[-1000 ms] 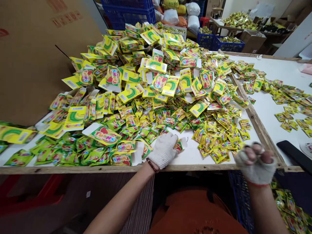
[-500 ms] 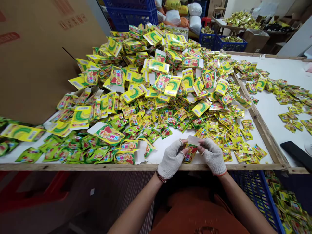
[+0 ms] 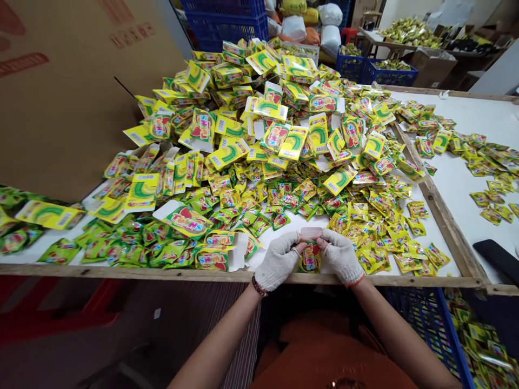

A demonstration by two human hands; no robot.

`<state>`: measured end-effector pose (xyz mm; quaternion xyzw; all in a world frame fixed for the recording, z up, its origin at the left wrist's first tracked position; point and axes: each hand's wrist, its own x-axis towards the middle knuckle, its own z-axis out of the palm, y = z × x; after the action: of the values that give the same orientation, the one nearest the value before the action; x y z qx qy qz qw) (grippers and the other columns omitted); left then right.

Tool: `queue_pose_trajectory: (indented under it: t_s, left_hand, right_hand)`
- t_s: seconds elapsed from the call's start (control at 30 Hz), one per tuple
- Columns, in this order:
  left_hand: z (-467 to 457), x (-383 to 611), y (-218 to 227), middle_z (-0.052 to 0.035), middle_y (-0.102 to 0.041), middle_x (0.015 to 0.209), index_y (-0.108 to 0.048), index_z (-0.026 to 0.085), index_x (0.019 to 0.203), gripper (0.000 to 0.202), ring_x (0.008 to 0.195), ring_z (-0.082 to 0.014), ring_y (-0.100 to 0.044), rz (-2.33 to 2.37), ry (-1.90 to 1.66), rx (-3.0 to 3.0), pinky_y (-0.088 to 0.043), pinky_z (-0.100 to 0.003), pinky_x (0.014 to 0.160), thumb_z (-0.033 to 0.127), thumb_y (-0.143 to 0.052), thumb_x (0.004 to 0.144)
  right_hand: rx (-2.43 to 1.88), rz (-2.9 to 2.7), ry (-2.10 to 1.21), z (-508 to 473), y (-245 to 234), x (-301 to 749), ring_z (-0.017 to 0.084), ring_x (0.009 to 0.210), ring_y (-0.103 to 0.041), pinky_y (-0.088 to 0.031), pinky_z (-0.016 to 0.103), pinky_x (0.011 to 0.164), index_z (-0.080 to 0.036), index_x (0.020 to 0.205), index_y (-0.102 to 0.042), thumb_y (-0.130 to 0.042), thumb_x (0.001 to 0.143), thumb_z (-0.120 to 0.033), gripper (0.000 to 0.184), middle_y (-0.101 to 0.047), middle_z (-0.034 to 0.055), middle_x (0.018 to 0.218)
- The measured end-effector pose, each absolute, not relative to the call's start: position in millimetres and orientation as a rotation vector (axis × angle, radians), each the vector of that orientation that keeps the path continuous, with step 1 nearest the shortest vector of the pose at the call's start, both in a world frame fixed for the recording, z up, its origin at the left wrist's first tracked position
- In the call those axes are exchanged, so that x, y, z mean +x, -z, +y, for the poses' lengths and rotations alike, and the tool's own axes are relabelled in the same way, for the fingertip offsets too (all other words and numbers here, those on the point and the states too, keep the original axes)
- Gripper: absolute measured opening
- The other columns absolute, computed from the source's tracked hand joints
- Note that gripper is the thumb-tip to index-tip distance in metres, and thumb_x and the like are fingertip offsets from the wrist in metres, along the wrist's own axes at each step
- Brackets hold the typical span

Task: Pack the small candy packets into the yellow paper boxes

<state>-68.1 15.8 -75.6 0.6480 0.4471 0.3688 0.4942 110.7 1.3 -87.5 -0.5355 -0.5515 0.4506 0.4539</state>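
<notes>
1. A small carton (image 3: 311,258) is held by both gloved hands at the near edge of the counter (image 3: 162,274), just above its wooden rim.
2. The left hand (image 3: 279,260) is closed on the carton's left side, the right hand (image 3: 343,257) on its right side. The fingertips of both are pinched near the top, where a white flap (image 3: 311,233) stands open.
3. The carton is held upright, its printed red-and-green face turned toward the camera.
4. Just left of the left hand an open carton (image 3: 221,258) lies on its side, with its white flap spread on the counter.
5. Loose green sachets (image 3: 133,248) are scattered along the near left of the counter, and yellow-green ones (image 3: 405,254) lie just right of the right hand.
6. Farther back a tall heap of yellow cartons (image 3: 259,108) is piled, reaching to a large cardboard sheet (image 3: 60,108) on the left.
7. Below the counter on the right a blue crate (image 3: 425,324) is seen, with more sachets beside it.
8. A black object (image 3: 497,259) lies on the neighbouring surface to the right; what it is cannot be told.
</notes>
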Motion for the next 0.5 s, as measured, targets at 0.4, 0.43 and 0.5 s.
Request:
queue_pose_trajectory:
  t_s: [0.4,0.43,0.5]
  left_hand:
    - [16,-72,65,-0.005,-0.07,0.086,-0.07,0.015,0.086,0.021,0.084,-0.0171,-0.063,1.098,-0.927,1.609,-0.051,-0.029,0.08,0.034,-0.062,0.088]
    - [17,-73,62,-0.005,-0.07,0.085,-0.071,0.015,0.086,0.023,0.083,-0.0169,-0.063,1.093,-0.915,1.615,-0.051,-0.029,0.078,0.036,-0.06,0.089]
    - [19,-74,55,-0.0052,-0.07,0.085,-0.072,0.014,0.088,0.027,0.081,-0.0166,-0.063,1.105,-0.864,1.607,-0.05,-0.028,0.076,0.037,-0.059,0.09]
  right_hand:
    - [-1.279,-1.569,-0.916,-7,69,112,0.019,0.076,-0.064,-0.05,0.03,0.072,-0.019,0.084,-0.073,-0.059,0.09,-0.038,0.024,-0.07,0.0041,0.079]
    - [-1.277,-1.576,-0.901,-7,67,112,0.019,0.074,-0.063,-0.05,0.03,0.07,-0.019,0.083,-0.073,-0.058,0.091,-0.039,0.026,-0.07,0.0038,0.077]
    - [-1.298,-1.57,-0.896,-7,65,110,0.017,0.069,-0.061,-0.048,0.028,0.065,-0.019,0.084,-0.072,-0.057,0.092,-0.04,0.027,-0.068,0.0027,0.074]
